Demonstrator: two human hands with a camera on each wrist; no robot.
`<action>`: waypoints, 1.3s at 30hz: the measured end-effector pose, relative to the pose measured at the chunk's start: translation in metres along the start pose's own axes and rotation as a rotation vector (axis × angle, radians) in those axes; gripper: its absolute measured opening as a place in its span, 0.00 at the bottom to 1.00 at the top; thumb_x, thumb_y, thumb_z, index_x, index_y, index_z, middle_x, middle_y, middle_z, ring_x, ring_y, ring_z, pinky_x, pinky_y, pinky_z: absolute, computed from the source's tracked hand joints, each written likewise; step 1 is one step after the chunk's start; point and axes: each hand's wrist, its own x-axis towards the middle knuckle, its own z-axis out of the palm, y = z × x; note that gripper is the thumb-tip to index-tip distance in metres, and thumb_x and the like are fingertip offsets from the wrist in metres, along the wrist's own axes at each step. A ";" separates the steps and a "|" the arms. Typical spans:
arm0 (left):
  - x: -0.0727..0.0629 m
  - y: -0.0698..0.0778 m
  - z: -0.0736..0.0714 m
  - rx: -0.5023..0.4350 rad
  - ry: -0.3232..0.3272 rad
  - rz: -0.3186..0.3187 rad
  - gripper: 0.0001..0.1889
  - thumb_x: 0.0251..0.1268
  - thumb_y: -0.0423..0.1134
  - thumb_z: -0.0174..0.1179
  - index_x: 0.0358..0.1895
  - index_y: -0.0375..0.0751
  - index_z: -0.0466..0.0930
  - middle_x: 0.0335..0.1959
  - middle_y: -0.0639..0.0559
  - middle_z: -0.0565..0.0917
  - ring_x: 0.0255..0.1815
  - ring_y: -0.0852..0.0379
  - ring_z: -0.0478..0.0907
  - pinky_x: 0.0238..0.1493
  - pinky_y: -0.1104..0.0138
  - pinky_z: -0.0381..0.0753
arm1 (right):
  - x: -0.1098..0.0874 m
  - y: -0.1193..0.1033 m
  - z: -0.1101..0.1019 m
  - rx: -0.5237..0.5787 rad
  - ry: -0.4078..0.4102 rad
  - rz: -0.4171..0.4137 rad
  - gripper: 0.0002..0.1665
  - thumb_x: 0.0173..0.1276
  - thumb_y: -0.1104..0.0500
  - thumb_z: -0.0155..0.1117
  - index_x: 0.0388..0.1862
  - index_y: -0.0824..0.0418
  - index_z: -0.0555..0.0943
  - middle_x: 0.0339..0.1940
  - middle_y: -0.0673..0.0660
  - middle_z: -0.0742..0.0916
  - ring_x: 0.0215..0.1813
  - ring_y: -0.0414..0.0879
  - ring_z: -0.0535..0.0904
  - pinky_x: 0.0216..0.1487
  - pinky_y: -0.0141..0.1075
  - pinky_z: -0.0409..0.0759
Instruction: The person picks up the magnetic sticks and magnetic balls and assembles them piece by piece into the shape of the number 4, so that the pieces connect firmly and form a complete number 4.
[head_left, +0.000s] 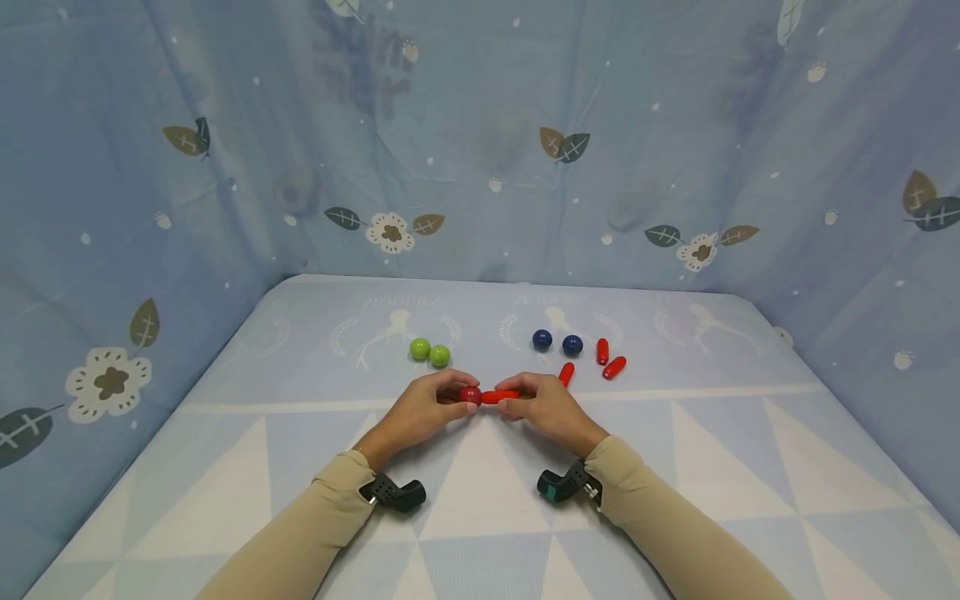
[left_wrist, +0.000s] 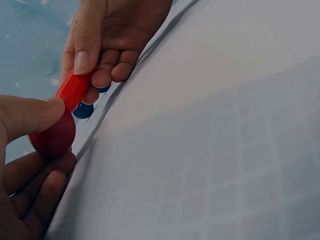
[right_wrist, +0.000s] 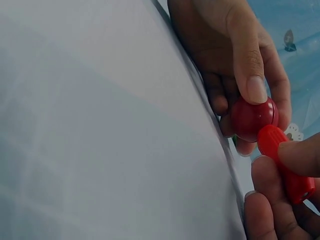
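My left hand (head_left: 426,410) pinches a dark red ball (head_left: 470,395) between thumb and fingers, close over the table. My right hand (head_left: 550,408) holds a bright red ridged plastic handle (head_left: 500,397), thumb on one side and fingers on the other. One rounded end of the handle meets the ball, as the right wrist view shows at the handle (right_wrist: 286,165) and ball (right_wrist: 254,119). The handle's other end, toward the right palm, has a small hole. In the left wrist view the ball (left_wrist: 54,134) sits under my left thumb.
Two green balls (head_left: 429,352) lie beyond my left hand. Two dark blue balls (head_left: 557,342) are farther back to the right. Beside them lie two red handles (head_left: 609,358), and another red handle (head_left: 567,373) lies just behind my right hand. Patterned curtains (head_left: 480,167) surround the cloth-covered table (head_left: 480,500).
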 end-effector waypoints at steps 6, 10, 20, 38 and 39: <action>0.000 0.001 0.001 0.003 0.000 -0.011 0.18 0.63 0.35 0.69 0.56 0.46 0.82 0.44 0.55 0.86 0.46 0.58 0.82 0.53 0.59 0.79 | -0.001 -0.001 0.000 0.010 -0.005 -0.005 0.15 0.68 0.60 0.69 0.53 0.58 0.84 0.41 0.54 0.89 0.41 0.48 0.84 0.42 0.39 0.75; 0.000 0.001 0.002 0.005 0.001 -0.007 0.19 0.62 0.34 0.69 0.56 0.44 0.81 0.45 0.54 0.85 0.47 0.58 0.81 0.52 0.61 0.79 | -0.001 -0.001 0.001 0.019 -0.002 -0.013 0.16 0.68 0.60 0.69 0.54 0.59 0.84 0.41 0.54 0.89 0.40 0.48 0.84 0.42 0.38 0.76; -0.002 0.002 0.005 0.031 0.018 0.028 0.18 0.61 0.32 0.70 0.55 0.42 0.81 0.47 0.53 0.86 0.45 0.58 0.82 0.50 0.63 0.79 | 0.000 0.001 0.002 0.016 0.003 -0.020 0.16 0.67 0.61 0.69 0.54 0.60 0.83 0.39 0.53 0.88 0.39 0.48 0.83 0.41 0.38 0.76; -0.002 0.000 0.005 0.020 0.030 0.081 0.15 0.62 0.32 0.69 0.51 0.40 0.82 0.45 0.52 0.86 0.45 0.56 0.82 0.52 0.58 0.80 | 0.000 0.002 0.000 0.043 -0.006 -0.022 0.16 0.67 0.61 0.69 0.54 0.61 0.83 0.39 0.55 0.89 0.39 0.48 0.83 0.41 0.38 0.76; -0.002 0.000 0.005 0.020 0.028 0.083 0.15 0.62 0.31 0.69 0.51 0.40 0.82 0.45 0.52 0.86 0.45 0.56 0.82 0.52 0.58 0.80 | 0.000 0.002 0.001 0.043 -0.005 -0.023 0.16 0.67 0.61 0.69 0.53 0.61 0.83 0.39 0.55 0.89 0.39 0.48 0.83 0.41 0.38 0.76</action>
